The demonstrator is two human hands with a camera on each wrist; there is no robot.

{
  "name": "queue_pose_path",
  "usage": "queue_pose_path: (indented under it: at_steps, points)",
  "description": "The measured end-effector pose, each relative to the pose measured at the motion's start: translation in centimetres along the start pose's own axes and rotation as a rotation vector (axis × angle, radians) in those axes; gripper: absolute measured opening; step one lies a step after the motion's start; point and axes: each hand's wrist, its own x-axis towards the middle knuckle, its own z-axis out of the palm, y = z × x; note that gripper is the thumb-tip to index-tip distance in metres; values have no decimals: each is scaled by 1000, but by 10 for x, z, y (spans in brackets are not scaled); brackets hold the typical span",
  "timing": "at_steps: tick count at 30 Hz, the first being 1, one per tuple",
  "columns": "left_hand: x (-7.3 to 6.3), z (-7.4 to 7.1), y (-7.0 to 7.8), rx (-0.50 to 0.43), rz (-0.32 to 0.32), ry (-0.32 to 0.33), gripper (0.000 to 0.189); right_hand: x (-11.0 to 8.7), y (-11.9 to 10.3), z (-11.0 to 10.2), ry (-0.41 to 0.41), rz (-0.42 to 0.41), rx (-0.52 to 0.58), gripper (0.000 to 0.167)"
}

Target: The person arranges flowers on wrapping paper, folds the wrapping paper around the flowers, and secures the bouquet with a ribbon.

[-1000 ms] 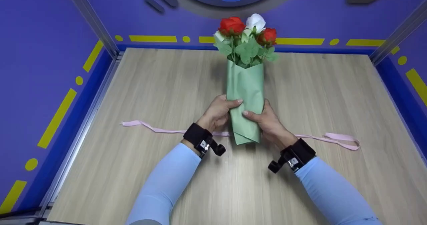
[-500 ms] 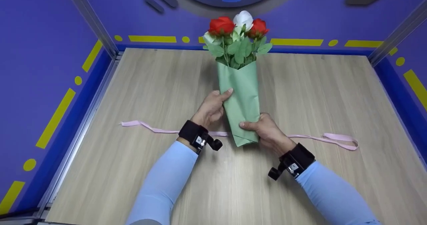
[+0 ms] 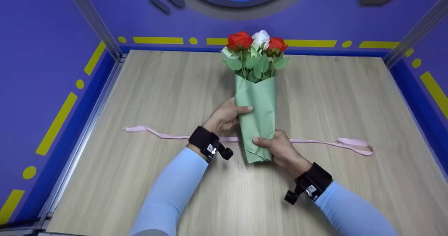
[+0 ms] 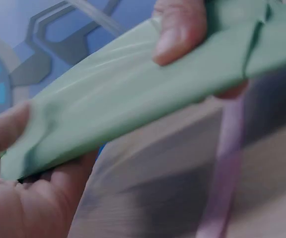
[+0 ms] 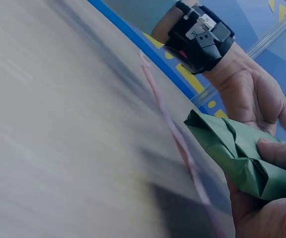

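Observation:
A bouquet of artificial-looking red and white roses [image 3: 240, 41], wrapped in green paper [image 3: 257, 103], is held over the table with its blooms pointing away. My left hand [image 3: 225, 115] grips the wrap's left side around mid-height, thumb across the front. Lower down, my right hand [image 3: 284, 151] grips the right side near the folded bottom end, its thumb also on the front. Fingers of both hands reach behind the paper, mostly hidden in the head view. Beneath the bouquet a pink ribbon [image 3: 175, 137] lies across the table; the left wrist view shows a gap between paper [image 4: 108, 94] and tabletop.
The wood-grain table [image 3: 157, 85] is enclosed by blue panels [image 3: 42, 54] with yellow marks at the back and sides. At the right, the ribbon's end curls into a loop [image 3: 365, 148]. Black camera straps [image 3: 203, 139] sit on both wrists.
My right hand has slid down the wrap toward its bottom end. The bouquet swung left, then came back right and nearer to me, with my left hand still gripping it. The ribbon stays put.

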Motion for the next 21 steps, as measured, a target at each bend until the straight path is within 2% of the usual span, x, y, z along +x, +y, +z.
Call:
queue_pose_path:
  at_steps: [3,6,8,12,15,17,19,21]
  points:
    - [2,3,-7,80,23,8,55,-2,3,-5,-36,21,-6,27]
    - [3,5,-13,99,36,50,58,-1,-1,-12,-89,22,-38,39]
    - [1,7,-16,111,34,59,57,1,-7,-18,-87,9,-62,48]
    - [-4,12,-22,126,28,34,56,6,-22,-32,24,-44,-166,49]
    - [-8,16,-28,126,12,19,52,9,-28,-40,116,-70,-300,41]
    - [-10,18,-31,148,-7,26,50,11,-29,-43,136,-77,-373,36]
    - [-12,19,-33,241,-13,46,47,12,-27,-44,148,-76,-404,33]
    - [-14,20,-33,401,-6,78,46,14,-24,-43,158,-75,-418,31]
